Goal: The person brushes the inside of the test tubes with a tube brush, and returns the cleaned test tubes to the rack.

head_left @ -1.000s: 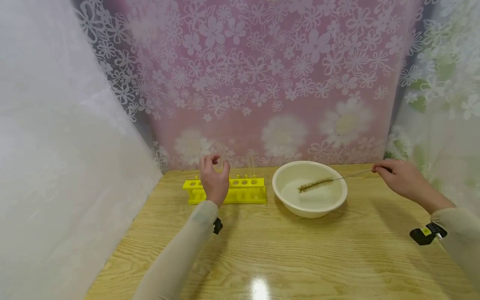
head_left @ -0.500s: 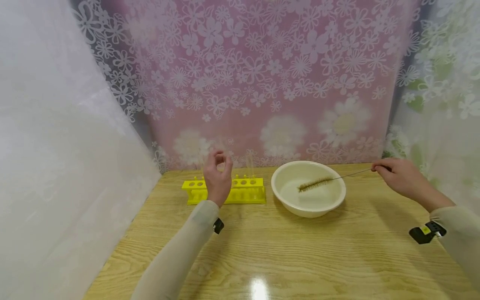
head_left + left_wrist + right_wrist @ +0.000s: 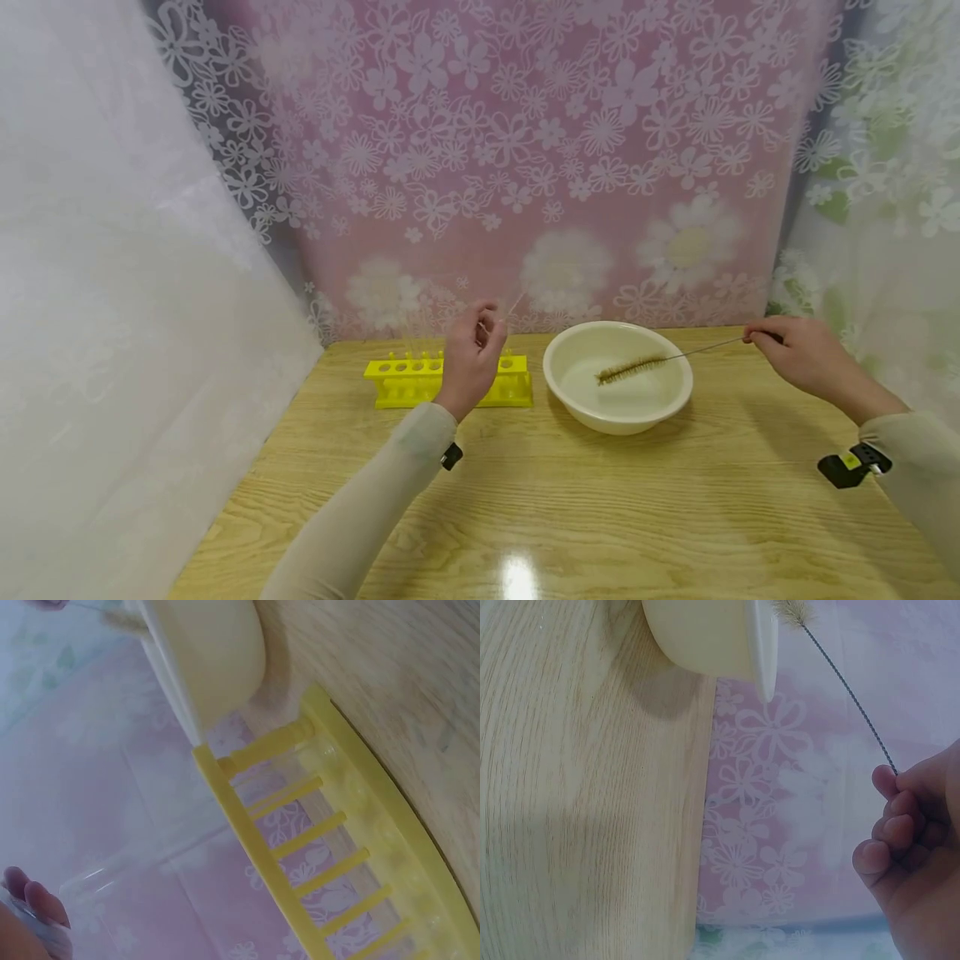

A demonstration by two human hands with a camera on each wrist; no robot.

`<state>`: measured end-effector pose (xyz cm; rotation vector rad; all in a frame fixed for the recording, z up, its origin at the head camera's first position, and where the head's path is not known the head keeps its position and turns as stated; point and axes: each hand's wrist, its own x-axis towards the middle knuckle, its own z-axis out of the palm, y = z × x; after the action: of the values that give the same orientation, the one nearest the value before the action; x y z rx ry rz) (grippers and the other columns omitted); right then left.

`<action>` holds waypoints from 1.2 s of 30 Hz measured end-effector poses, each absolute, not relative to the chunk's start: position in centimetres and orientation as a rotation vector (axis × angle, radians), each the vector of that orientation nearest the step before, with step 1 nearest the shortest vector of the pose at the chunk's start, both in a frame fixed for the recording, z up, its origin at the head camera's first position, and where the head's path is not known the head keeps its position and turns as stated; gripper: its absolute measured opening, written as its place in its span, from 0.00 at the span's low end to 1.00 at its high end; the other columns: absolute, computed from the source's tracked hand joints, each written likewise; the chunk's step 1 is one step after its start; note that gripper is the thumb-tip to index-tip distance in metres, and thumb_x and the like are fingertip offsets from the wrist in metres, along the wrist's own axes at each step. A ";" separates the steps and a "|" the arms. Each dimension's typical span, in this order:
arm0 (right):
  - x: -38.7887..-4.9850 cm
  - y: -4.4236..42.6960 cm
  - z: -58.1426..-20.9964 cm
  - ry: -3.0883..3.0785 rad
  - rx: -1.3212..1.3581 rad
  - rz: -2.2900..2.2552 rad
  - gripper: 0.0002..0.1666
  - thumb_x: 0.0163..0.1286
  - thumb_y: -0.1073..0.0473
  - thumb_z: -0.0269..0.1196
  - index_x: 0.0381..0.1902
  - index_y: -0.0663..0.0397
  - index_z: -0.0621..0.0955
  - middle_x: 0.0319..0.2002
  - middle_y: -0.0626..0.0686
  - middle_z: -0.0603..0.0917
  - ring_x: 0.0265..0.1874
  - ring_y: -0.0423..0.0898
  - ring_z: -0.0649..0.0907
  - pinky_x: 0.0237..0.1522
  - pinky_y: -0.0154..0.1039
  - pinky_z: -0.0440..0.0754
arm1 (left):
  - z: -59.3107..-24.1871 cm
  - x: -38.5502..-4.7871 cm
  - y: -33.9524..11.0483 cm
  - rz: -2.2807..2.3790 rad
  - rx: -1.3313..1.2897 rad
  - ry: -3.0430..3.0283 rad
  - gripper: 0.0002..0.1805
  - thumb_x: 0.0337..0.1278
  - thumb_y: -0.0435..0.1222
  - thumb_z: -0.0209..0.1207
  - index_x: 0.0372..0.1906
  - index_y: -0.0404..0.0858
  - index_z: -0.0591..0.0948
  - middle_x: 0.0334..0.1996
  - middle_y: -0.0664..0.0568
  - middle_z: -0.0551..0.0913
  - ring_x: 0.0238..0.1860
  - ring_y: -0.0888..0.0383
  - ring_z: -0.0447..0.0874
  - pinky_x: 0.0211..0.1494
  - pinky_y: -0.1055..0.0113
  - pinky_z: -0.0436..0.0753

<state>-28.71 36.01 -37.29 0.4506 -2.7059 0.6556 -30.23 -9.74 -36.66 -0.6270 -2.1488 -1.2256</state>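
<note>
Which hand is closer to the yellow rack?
The left. The left hand covers part of the yellow rack in the head view; the right hand is farther off, beyond the white bowl, holding the brush.

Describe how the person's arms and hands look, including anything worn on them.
Both the left hand and the right hand are bare, with no gloves. The left sleeve and right sleeve are long, plain and pale beige. A small black device shows at each wrist: the left device is compact and blocky; the right device carries a yellow patch.
</note>
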 end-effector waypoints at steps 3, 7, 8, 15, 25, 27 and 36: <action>-28.7 36.1 -37.3 -2.709 0.448 0.664 0.22 0.83 0.57 0.47 0.56 0.68 0.80 0.48 0.72 0.84 0.09 0.42 0.63 0.16 0.39 0.64 | -36.8 -30.2 -9.3 -1.068 -0.630 -2.261 0.16 0.76 0.49 0.50 0.59 0.47 0.75 0.35 0.55 0.75 0.24 0.61 0.68 0.27 0.67 0.72; -28.6 36.3 -37.3 -2.707 0.446 0.682 0.22 0.83 0.57 0.47 0.55 0.68 0.81 0.48 0.72 0.84 0.08 0.42 0.63 0.15 0.39 0.64 | -37.1 -30.3 -8.7 -0.898 -0.640 -2.418 0.22 0.75 0.58 0.47 0.56 0.47 0.76 0.33 0.58 0.75 0.23 0.60 0.68 0.26 0.67 0.71; -28.6 36.3 -37.3 -2.704 0.447 0.683 0.22 0.83 0.57 0.47 0.55 0.68 0.81 0.48 0.72 0.84 0.08 0.42 0.63 0.15 0.39 0.64 | -37.1 -30.3 -8.6 -0.877 -0.646 -2.450 0.24 0.74 0.60 0.46 0.55 0.47 0.76 0.32 0.58 0.75 0.23 0.60 0.68 0.26 0.67 0.71; -28.5 36.4 -37.3 -2.696 0.453 0.678 0.21 0.83 0.58 0.47 0.55 0.69 0.81 0.47 0.72 0.84 0.08 0.42 0.63 0.14 0.39 0.64 | -37.6 -30.8 -7.7 -0.642 -0.662 -2.584 0.27 0.70 0.66 0.46 0.39 0.47 0.76 0.25 0.58 0.73 0.21 0.60 0.68 0.26 0.67 0.69; -28.5 36.4 -37.1 -2.689 0.432 0.709 0.23 0.83 0.56 0.46 0.55 0.69 0.80 0.49 0.73 0.83 0.10 0.43 0.63 0.17 0.39 0.64 | -38.4 -31.3 -6.3 -0.493 -0.624 -2.688 0.29 0.64 0.68 0.51 0.35 0.46 0.76 0.21 0.59 0.73 0.16 0.60 0.69 0.20 0.67 0.68; -28.4 36.4 -37.1 -2.680 0.429 0.716 0.23 0.83 0.56 0.46 0.55 0.69 0.80 0.49 0.73 0.83 0.10 0.43 0.63 0.17 0.39 0.64 | -38.6 -31.4 -5.9 -0.458 -0.631 -2.694 0.28 0.64 0.68 0.52 0.34 0.46 0.76 0.20 0.59 0.73 0.14 0.60 0.69 0.19 0.67 0.67; -28.4 36.8 -37.0 -2.655 0.390 0.791 0.23 0.83 0.56 0.47 0.54 0.68 0.81 0.50 0.74 0.82 0.11 0.44 0.65 0.18 0.40 0.64 | -39.2 -31.5 -5.0 -0.407 -0.635 -2.730 0.27 0.64 0.68 0.52 0.33 0.48 0.76 0.23 0.61 0.75 0.15 0.62 0.70 0.17 0.68 0.68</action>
<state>-28.39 36.77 -36.98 0.3900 -2.6554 0.7907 -31.46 -4.96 -39.24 -0.6346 -2.7304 -0.4070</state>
